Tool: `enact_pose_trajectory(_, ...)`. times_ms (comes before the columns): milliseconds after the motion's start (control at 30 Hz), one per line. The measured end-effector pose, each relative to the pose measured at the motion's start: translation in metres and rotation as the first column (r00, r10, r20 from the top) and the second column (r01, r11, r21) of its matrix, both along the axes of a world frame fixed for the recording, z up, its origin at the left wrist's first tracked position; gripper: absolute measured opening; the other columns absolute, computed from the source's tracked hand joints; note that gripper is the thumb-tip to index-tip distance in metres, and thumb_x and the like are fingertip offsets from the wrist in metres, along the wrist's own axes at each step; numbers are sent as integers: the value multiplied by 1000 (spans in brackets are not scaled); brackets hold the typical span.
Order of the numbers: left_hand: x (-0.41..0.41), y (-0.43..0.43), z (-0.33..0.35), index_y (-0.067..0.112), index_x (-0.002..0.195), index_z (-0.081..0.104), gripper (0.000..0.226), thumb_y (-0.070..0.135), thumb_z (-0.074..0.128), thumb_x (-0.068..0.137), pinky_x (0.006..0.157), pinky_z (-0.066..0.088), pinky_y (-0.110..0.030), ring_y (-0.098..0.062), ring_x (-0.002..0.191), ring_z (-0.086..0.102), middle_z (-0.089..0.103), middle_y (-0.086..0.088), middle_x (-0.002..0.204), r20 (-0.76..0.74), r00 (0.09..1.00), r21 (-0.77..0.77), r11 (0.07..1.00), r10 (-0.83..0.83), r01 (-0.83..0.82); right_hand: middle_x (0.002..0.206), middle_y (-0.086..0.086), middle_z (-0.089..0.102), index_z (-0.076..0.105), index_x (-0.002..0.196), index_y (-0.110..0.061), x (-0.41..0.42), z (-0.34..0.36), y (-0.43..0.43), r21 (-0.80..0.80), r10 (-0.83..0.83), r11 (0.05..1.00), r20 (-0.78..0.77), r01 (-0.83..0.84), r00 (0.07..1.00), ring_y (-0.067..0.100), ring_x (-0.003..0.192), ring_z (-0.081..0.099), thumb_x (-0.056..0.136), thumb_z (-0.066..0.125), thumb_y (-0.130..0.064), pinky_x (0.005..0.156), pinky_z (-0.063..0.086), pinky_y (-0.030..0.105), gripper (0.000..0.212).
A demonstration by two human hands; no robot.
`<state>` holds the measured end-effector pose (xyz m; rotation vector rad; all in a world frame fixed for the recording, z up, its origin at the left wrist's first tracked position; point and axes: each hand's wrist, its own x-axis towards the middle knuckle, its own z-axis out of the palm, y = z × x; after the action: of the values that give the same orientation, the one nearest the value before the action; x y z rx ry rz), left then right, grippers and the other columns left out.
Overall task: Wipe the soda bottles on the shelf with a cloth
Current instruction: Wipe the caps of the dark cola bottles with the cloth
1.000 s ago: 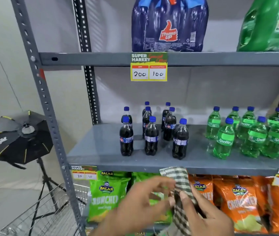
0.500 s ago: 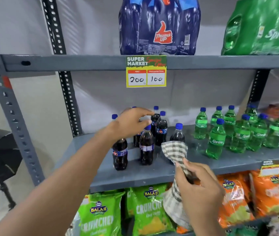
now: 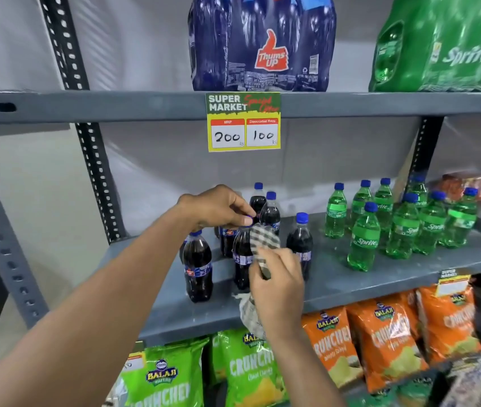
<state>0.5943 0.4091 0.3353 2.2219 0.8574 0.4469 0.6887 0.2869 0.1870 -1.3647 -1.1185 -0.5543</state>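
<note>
Several small dark cola bottles (image 3: 197, 268) with blue caps stand on the grey middle shelf (image 3: 336, 283). My left hand (image 3: 218, 208) pinches the blue cap of the front middle cola bottle (image 3: 240, 259). My right hand (image 3: 277, 286) holds a checked green-and-white cloth (image 3: 264, 240) pressed against that bottle's shoulder, and the cloth's tail hangs below my palm. Several green Sprite bottles (image 3: 364, 245) stand further right on the same shelf.
A price tag (image 3: 243, 121) hangs from the upper shelf, which carries a Thums Up multipack (image 3: 262, 42) and a Sprite multipack (image 3: 444, 45). Green snack bags (image 3: 251, 374) and orange snack bags (image 3: 386, 345) fill the shelf below. Perforated uprights (image 3: 92, 160) frame the left side.
My left hand went from the cloth up to the cola bottles and closed on one bottle's cap. My right hand raised the cloth from below the shelf onto that bottle. The camera came closer.
</note>
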Motion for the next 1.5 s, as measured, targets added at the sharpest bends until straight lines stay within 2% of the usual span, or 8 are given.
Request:
enact_pose_trajectory(200, 2, -1, 6, 10, 106, 73, 18, 5, 71, 89, 81, 60, -22, -9, 78, 74, 78, -8, 93, -68, 998, -6, 1000, -3, 3, 125, 10, 64, 71, 115, -4, -3, -27, 7, -169, 96, 983, 105, -77, 990, 27, 122, 51, 81, 70, 5, 97, 48, 43, 35)
enact_pose_trajectory(333, 5, 0, 5, 10, 106, 74, 18, 6, 70, 89, 93, 59, -35, -17, 86, 71, 77, -17, 102, -86, 996, -4, 1000, 6, -6, 150, 10, 44, 57, 134, -5, -5, -30, 8, -264, 134, 960, 162, -88, 978, 24, 145, 27, 86, 59, 3, 112, 36, 40, 48)
enact_pose_trajectory(567, 4, 0, 1, 9, 108, 73, 19, 4, 68, 91, 94, 59, -40, -26, 97, 73, 76, -18, 105, -59, 997, -24, 998, 52, -54, 151, 12, 42, 50, 139, -3, -4, -44, 3, -414, 191, 906, 223, -84, 956, 27, 144, 29, 77, 62, 12, 106, 44, 43, 66)
enact_pose_trajectory(700, 5, 0, 0, 8, 110, 72, 20, 4, 67, 92, 91, 60, -33, -21, 92, 73, 76, -15, 104, -60, 997, -24, 998, 56, -57, 151, 10, 41, 50, 140, -6, 3, -57, -8, -521, 218, 849, 202, -84, 955, 25, 141, 32, 78, 63, 7, 100, 49, 45, 64)
enact_pose_trajectory(933, 9, -6, 3, 5, 110, 70, 18, 3, 64, 94, 86, 61, -28, -15, 83, 70, 74, -12, 96, -93, 994, 14, 998, 54, -53, 156, 7, 31, 44, 144, -6, 2, -34, -5, -414, 262, 890, 127, -189, 957, 20, 145, 25, 84, 57, 11, 110, 34, 37, 64)
enact_pose_trajectory(1067, 9, -9, 4, 3, 111, 70, 19, 4, 63, 94, 89, 60, -32, -18, 85, 70, 74, -18, 101, -110, 993, 44, 998, 48, -43, 152, 11, 41, 50, 139, -3, 4, -24, 5, -379, 259, 905, 137, -190, 956, 23, 143, 30, 79, 58, 15, 110, 37, 38, 64)
enact_pose_trajectory(1200, 10, -10, 5, 3, 112, 70, 19, 5, 62, 95, 91, 60, -32, -17, 86, 70, 74, -18, 103, -124, 991, 47, 998, 55, -49, 153, 8, 40, 49, 141, -7, 7, -48, -7, -475, 278, 862, 155, -175, 948, 24, 142, 32, 76, 59, 12, 103, 44, 39, 69)
enact_pose_trajectory(1500, 13, -10, 4, 3, 110, 70, 17, 4, 62, 95, 94, 59, -36, -16, 84, 71, 73, -8, 90, -121, 990, 43, 997, 69, -64, 153, 9, 38, 48, 141, -5, 9, -27, -5, -418, 305, 879, 126, -228, 944, 23, 143, 31, 76, 58, 13, 109, 36, 34, 68)
